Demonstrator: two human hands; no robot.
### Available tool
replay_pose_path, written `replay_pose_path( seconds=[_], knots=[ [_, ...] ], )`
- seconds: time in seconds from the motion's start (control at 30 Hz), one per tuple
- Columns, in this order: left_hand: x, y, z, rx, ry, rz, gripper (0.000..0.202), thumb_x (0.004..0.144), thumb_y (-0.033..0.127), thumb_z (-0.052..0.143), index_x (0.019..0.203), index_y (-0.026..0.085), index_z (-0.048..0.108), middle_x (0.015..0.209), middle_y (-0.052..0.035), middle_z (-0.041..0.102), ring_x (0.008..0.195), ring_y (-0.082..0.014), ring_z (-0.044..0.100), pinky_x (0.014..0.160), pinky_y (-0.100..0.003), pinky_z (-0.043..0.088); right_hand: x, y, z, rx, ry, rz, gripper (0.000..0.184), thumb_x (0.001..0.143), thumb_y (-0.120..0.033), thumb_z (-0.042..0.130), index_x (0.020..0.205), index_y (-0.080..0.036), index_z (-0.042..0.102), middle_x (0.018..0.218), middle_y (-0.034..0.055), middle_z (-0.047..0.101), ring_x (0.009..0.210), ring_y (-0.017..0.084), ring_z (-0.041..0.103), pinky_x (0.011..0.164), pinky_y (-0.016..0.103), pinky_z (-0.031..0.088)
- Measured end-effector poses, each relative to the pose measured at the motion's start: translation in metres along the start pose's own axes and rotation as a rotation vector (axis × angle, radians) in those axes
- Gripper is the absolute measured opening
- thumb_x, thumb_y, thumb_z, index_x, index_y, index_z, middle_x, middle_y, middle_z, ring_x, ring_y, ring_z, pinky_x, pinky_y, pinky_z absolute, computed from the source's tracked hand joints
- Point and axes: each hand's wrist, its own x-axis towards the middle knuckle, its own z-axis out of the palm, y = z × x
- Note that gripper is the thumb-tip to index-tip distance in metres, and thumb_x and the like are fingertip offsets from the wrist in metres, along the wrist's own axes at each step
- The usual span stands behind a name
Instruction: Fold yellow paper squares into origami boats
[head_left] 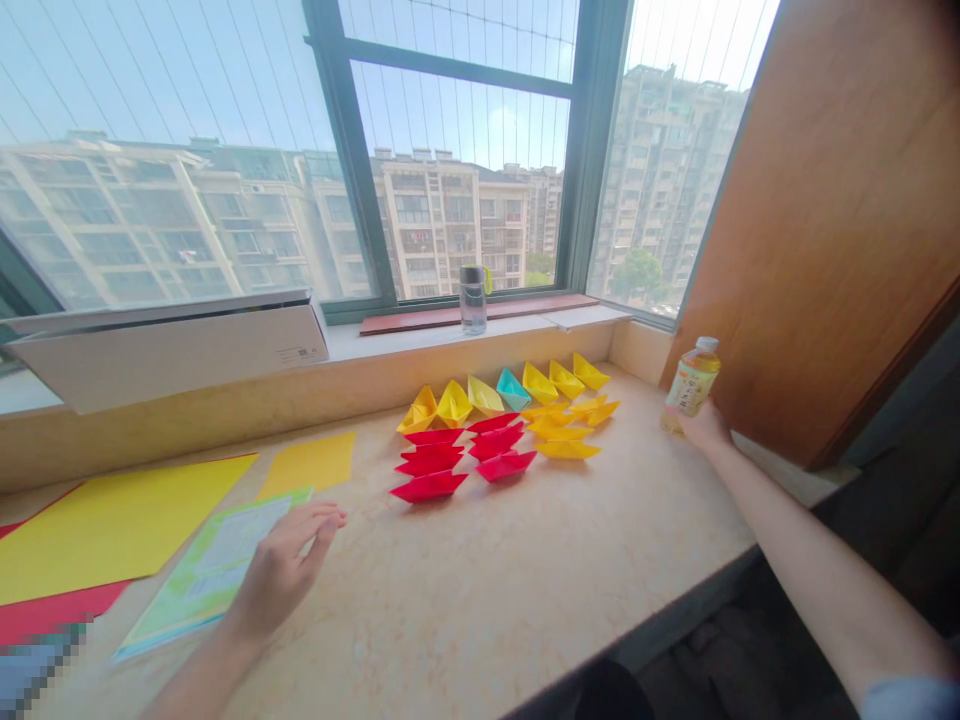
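My right hand (706, 424) is wrapped round the lower part of a plastic drink bottle (694, 382) with a white cap, a pale label and yellow liquid. The bottle is near the counter's right end, by the wooden panel. My left hand (285, 565) holds nothing; its fingers are loosely bent with the thumb apart, over the edge of a green-and-white packet (214, 560). Between the hands are folded paper boats: red boats (429, 488) in two columns, yellow boats (568, 450) beside them, and a back row with a turquoise boat (513, 390) among yellow ones.
Yellow sheets (127, 515) lie over red paper at the left, near a smaller orange-yellow sheet (309, 465). A white box (172, 350) and a clear water bottle (472, 302) stand on the window sill. The counter's front edge runs diagonally at the lower right, beside the wooden panel (817, 220).
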Motion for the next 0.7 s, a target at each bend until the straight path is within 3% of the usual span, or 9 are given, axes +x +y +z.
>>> replay_pose_path(
  seconds=[0.07,0.13,0.27,0.33,0.43,0.53,0.7],
  knots=[
    [-0.001,0.002,0.001,-0.015,-0.006,0.0,0.034,0.091,0.04,0.048,0.079,0.02,0.072,0.089,-0.007,0.075,0.089,-0.0216,0.071,0.085,-0.033,0.055,-0.015,-0.005,-0.005,-0.022,0.029,-0.031,0.067,0.079,-0.046,0.065,0.123,0.002,0.051,0.113,0.0345,0.059,0.11,0.043,0.058,0.083,0.047,0.049],
    [-0.001,0.004,0.002,-0.032,-0.018,0.001,0.033,0.091,0.039,0.048,0.08,0.02,0.072,0.089,-0.0071,0.075,0.089,-0.0218,0.07,0.086,-0.034,0.055,-0.034,-0.015,-0.009,-0.03,0.06,-0.106,0.065,0.086,-0.043,0.056,0.13,0.004,0.046,0.124,0.0371,0.052,0.121,0.044,0.049,0.094,0.051,0.043],
    [-0.002,0.007,0.003,-0.064,-0.031,0.011,0.033,0.092,0.035,0.046,0.079,0.019,0.071,0.088,-0.0077,0.075,0.09,-0.0213,0.07,0.085,-0.034,0.055,-0.075,-0.051,-0.01,-0.014,-0.014,-0.394,0.046,0.091,-0.039,0.05,0.13,-0.014,0.053,0.137,0.0176,0.051,0.13,0.03,0.045,0.109,0.043,0.034],
    [-0.002,0.009,0.003,-0.074,-0.029,0.011,0.032,0.093,0.033,0.046,0.08,0.018,0.071,0.089,-0.0075,0.075,0.09,-0.021,0.069,0.085,-0.034,0.054,-0.096,-0.073,-0.006,-0.024,-0.105,-0.564,0.044,0.093,-0.038,0.047,0.129,-0.014,0.055,0.14,0.0172,0.05,0.13,0.03,0.045,0.109,0.044,0.034],
    [-0.003,0.012,0.001,-0.075,-0.027,0.011,0.029,0.093,0.031,0.047,0.084,0.018,0.071,0.09,-0.0073,0.074,0.092,-0.0207,0.068,0.087,-0.034,0.053,-0.125,-0.1,0.001,-0.037,-0.257,-0.739,0.03,0.09,-0.039,0.054,0.112,-0.024,0.067,0.127,0.0079,0.062,0.12,0.026,0.055,0.103,0.038,0.042],
    [-0.006,0.016,0.0,-0.064,-0.061,0.008,0.033,0.096,0.028,0.043,0.082,0.017,0.07,0.09,-0.0085,0.073,0.093,-0.021,0.067,0.087,-0.035,0.051,-0.146,-0.117,0.008,-0.056,-0.32,-0.815,0.028,0.088,-0.036,0.057,0.11,-0.024,0.069,0.129,0.0099,0.062,0.116,0.028,0.058,0.098,0.042,0.045],
    [-0.009,0.013,0.004,0.009,-0.15,-0.054,0.034,0.096,0.026,0.042,0.08,0.017,0.07,0.092,-0.0079,0.073,0.093,-0.0201,0.065,0.087,-0.035,0.049,-0.16,-0.125,0.018,-0.104,-0.307,-0.849,0.028,0.089,-0.03,0.05,0.103,-0.021,0.073,0.125,0.0138,0.062,0.116,0.032,0.057,0.094,0.047,0.046]
  ],
)
